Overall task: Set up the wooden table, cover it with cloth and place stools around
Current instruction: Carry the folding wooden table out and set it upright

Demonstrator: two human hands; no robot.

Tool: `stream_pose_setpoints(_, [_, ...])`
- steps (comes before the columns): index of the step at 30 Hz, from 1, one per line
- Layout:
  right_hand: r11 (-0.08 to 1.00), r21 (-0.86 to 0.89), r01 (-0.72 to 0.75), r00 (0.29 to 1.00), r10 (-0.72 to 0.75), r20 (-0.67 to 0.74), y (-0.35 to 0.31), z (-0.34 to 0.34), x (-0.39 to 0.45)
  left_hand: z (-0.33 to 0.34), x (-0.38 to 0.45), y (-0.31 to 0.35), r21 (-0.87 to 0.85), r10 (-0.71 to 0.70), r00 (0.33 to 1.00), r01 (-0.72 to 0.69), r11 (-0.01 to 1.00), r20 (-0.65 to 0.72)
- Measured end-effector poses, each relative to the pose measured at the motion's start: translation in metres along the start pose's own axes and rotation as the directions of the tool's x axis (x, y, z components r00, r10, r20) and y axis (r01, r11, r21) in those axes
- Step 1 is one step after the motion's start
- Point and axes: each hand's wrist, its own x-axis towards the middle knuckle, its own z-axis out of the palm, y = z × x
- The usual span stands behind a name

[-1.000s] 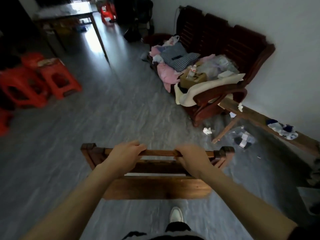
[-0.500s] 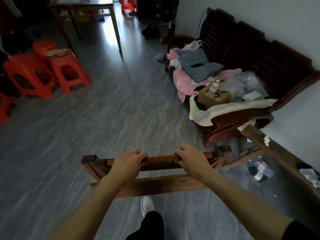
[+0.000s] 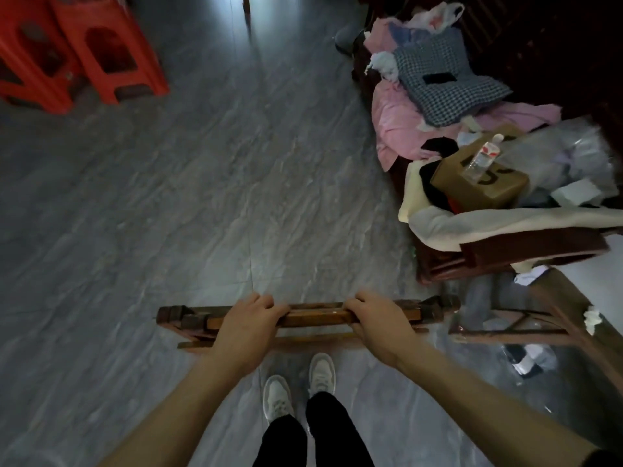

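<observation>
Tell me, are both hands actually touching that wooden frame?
Touching. The head view shows the left hand and right hand with fingers curled over the wooden frame's top rail.

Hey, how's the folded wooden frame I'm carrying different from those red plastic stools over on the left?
The folded brown wooden table frame is slatted and collapsed flat; the red plastic stools are moulded and solid-sided. The frame is held up by the left hand and right hand, each gripping its top rail; the stools stand on the grey floor, untouched. The frame is dull brown, the stools bright red.

Worn brown wood forms the table frame [image 3: 313, 316], glossy orange plastic the stools [image 3: 101, 52] (floor [image 3: 236, 197]: polished grey stone).
</observation>
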Motion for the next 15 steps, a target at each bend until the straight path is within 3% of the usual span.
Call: stream_pose_setpoints(15, [1.0,0.028,0.0,0.999,-0.001,0.035,0.09,0.088,0.162,0.117,0.129,-0.066,-0.031,-0.166,0.986,0.166,0.986,-0.012])
